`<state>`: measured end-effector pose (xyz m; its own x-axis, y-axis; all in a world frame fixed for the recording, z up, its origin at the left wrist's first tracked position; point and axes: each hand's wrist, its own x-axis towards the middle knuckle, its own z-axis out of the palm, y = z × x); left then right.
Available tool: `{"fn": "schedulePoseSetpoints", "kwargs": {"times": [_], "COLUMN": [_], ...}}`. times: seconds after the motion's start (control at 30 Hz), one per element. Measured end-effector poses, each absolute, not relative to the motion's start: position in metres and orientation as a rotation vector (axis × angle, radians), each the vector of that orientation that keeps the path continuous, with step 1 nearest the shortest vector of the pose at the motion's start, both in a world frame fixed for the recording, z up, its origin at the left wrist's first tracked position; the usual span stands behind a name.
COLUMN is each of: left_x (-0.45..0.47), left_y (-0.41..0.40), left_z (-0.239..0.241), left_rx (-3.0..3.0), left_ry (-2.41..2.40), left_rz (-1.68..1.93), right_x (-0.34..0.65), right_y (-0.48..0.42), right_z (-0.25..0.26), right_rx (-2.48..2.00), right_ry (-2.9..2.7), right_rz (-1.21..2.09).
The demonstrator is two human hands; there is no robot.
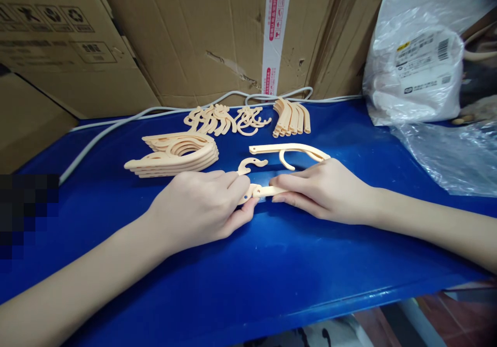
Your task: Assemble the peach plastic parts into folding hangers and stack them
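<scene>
My left hand (205, 202) is closed, pinching a cream plastic hanger piece with a small hole near its end. My right hand (326, 191) grips a cream hanger arm (267, 191), whose holed end meets the left hand's piece. Most of both parts is hidden by my fingers. A small curved hook (254, 162) shows just beyond my left fingers; whether it joins the held piece I cannot tell. Behind my right hand lies another long hanger arm (287, 148) with a curved prong beneath it.
On the blue tabletop (233, 274), folded hangers (174, 168) are stacked at left. Loose hooks (213, 119) and a group of hanger arms (291, 116) lie farther back. A white cable (143, 113) runs before cardboard boxes (202, 41). A plastic bag (415, 77) sits at right.
</scene>
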<state>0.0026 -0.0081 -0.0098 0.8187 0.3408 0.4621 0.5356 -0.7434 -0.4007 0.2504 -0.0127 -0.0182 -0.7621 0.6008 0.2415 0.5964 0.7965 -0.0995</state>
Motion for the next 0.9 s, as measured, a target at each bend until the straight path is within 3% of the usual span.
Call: {"fn": "schedulePoseSetpoints", "kwargs": {"times": [0.9], "left_x": [0.0019], "left_y": [-0.0083], "left_z": [-0.0101], "left_rx": [-2.518], "left_ry": [-0.683], "left_rz": [-0.521], "right_x": [0.2507], "right_y": [-0.0134], "right_z": [-0.0211], "right_rx": [-0.915], "right_ry": [-2.72], "right_rz": [-0.018]}}
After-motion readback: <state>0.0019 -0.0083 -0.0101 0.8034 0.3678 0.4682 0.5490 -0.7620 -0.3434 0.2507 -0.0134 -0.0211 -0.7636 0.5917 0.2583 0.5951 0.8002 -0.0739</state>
